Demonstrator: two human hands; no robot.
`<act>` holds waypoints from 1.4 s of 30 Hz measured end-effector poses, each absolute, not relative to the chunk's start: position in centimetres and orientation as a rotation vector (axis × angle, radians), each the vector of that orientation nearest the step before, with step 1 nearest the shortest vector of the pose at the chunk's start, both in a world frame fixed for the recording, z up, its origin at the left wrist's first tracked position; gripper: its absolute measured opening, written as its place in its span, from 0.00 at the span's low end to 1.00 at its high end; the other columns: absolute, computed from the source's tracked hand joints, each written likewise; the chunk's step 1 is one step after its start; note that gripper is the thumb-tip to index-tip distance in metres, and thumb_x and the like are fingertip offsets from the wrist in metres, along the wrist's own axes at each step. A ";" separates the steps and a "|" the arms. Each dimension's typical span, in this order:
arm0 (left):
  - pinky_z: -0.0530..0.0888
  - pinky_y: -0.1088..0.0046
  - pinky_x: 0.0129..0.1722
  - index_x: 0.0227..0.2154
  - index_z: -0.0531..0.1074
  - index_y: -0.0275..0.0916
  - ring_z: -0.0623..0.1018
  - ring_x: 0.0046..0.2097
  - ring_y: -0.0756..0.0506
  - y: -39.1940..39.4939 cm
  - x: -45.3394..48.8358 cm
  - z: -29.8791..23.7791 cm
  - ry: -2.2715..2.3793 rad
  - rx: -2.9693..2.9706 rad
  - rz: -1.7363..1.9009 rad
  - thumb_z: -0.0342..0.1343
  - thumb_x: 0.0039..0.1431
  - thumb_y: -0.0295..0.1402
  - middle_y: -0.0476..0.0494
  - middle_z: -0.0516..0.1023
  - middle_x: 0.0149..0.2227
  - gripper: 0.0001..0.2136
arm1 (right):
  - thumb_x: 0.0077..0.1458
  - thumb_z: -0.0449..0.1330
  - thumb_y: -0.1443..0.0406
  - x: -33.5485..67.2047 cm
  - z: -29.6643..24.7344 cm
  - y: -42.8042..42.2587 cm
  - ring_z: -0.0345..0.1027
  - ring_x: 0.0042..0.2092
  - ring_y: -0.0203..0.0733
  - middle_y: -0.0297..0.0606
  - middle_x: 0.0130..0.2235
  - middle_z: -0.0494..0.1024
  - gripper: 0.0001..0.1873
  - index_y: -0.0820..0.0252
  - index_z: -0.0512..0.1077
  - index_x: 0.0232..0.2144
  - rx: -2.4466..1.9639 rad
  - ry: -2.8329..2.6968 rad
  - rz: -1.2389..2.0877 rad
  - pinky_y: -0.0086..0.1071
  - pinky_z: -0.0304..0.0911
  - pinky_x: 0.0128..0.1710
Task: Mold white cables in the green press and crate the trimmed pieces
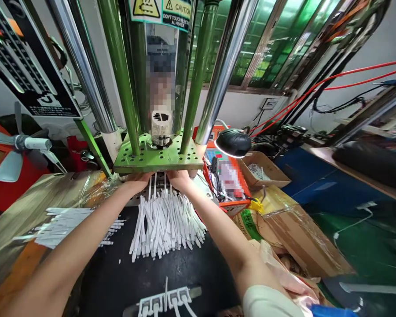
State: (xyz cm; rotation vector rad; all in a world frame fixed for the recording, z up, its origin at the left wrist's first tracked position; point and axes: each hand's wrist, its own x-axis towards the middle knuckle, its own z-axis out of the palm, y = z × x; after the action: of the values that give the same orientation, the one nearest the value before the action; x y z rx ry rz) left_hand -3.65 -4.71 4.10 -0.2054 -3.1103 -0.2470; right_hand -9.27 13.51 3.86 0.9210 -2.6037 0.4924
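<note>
Both arms stretch forward to a vertical press machine. My left hand (137,182) and my right hand (181,179) reach under the edge of its green plate (158,164), one on each side of a few white cables. The plate hides the fingers of both hands, so what they touch or hold cannot be made out. Just below them, a dense pile of short white cables (168,226) with connector ends lies on the black table surface (119,281). Close to me, a metal mould bar (165,300) has several white cables set in its slots.
A second bundle of white cables (64,226) lies to the left, partly behind my left forearm. At right are a black lamp (232,141), a red tray (234,204) and cardboard boxes (297,229). A fan (18,143) stands far left. Chrome columns (222,75) flank the press.
</note>
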 end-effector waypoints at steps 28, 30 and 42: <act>0.49 0.48 0.69 0.71 0.43 0.44 0.59 0.68 0.34 -6.8 31.0 -2.3 -3.036 -0.391 0.095 0.49 0.63 0.19 0.34 0.58 0.67 0.36 | 0.58 0.60 0.64 17.6 -5.1 36.3 0.59 0.64 0.57 0.47 0.65 0.65 0.35 0.50 0.58 0.67 1.158 -2.798 0.238 0.54 0.54 0.64; 0.50 0.48 0.69 0.71 0.44 0.44 0.60 0.68 0.34 -6.8 31.0 -2.4 -3.035 -0.397 0.086 0.49 0.62 0.19 0.34 0.58 0.67 0.36 | 0.58 0.60 0.65 17.6 -5.0 36.3 0.59 0.65 0.56 0.46 0.65 0.65 0.35 0.51 0.59 0.67 1.158 -2.797 0.245 0.54 0.54 0.64; 0.59 0.49 0.64 0.70 0.46 0.40 0.61 0.67 0.32 -7.0 31.0 -2.4 -3.022 -0.452 0.252 0.53 0.60 0.20 0.32 0.58 0.67 0.37 | 0.57 0.60 0.65 17.6 -5.3 36.4 0.60 0.64 0.58 0.46 0.65 0.65 0.36 0.50 0.59 0.66 1.141 -2.819 0.277 0.56 0.55 0.63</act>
State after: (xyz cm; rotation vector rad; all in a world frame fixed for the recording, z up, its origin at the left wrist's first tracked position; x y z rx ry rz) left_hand 31.01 -7.04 -2.37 -0.4518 -3.0222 0.2524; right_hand 17.62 36.39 -5.26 1.1412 -2.8193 0.2772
